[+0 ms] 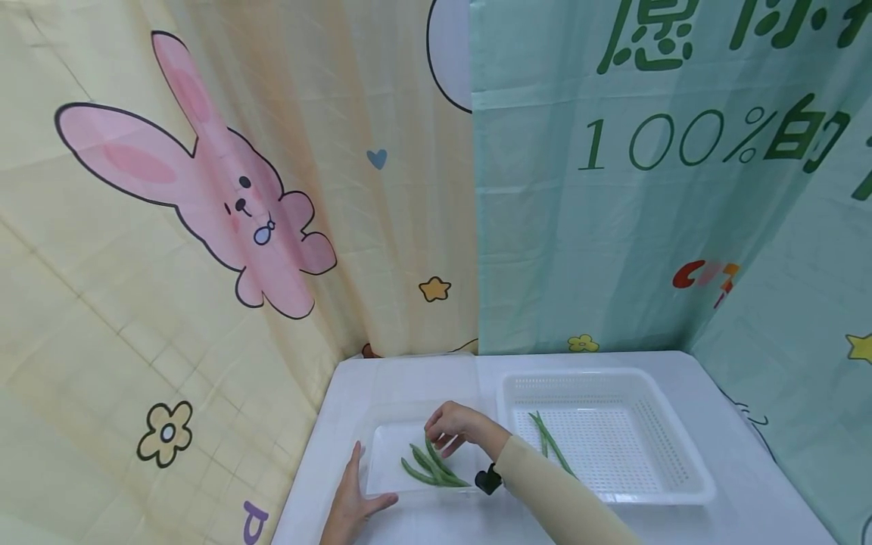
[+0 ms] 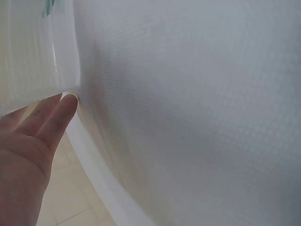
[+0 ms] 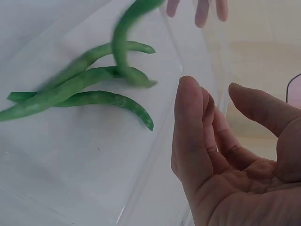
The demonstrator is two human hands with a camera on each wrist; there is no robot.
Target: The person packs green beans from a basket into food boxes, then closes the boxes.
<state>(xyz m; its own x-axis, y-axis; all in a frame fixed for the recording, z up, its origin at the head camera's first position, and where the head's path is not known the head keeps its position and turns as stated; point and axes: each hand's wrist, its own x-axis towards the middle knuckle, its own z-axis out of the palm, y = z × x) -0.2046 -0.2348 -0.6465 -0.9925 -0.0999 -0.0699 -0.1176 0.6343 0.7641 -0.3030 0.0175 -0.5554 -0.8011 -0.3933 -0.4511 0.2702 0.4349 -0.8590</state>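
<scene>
A clear plastic container on the white table holds several green beans. My right hand hovers over them. In the right wrist view that hand has relaxed fingers and holds nothing. The beans lie just beyond its fingertips, and one curved bean is blurred by motion. My left hand lies flat on the table against the container's left side. Its straight fingers touch the container's corner.
A white perforated basket stands right of the container, with two beans lying in it. The white table is closed in by cartoon curtains, yellow on the left and green at the back and right. A black wrist strap sits on my right forearm.
</scene>
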